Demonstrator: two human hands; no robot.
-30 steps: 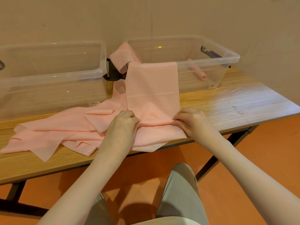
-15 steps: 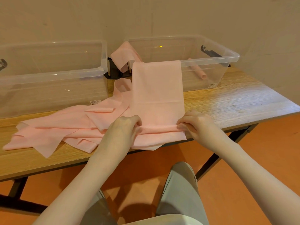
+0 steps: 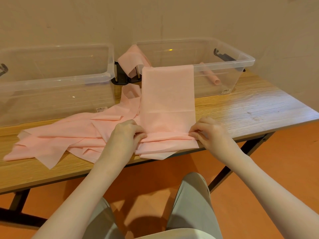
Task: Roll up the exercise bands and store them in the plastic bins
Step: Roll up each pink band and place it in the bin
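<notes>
1. We see a wide pink exercise band [image 3: 167,94] draped from the front rim of the right plastic bin [image 3: 245,61] down onto the table [image 3: 241,111], its near end gathered into a small roll just short of the table's front edge.
2. Our left hand [image 3: 126,133] pinches the left end of that roll, fingers curled onto the fabric.
3. Our right hand [image 3: 209,131] pinches the right end the same way — thumb and fingertips closed on the folded edge.
4. More pink bands [image 3: 65,138] lie loose and overlapping on the table to the left of the roll, and one strip runs up between the two bins and hangs over a black latch [image 3: 120,78].
5. Inside the right bin, a rolled pink band [image 3: 211,76] lies on the bottom, seen through the clear wall.
6. The left plastic bin [image 3: 57,78] stands beside it, against the wall.
7. Below the table edge — grey trousers [image 3: 189,204] and an orange floor [image 3: 276,163].
</notes>
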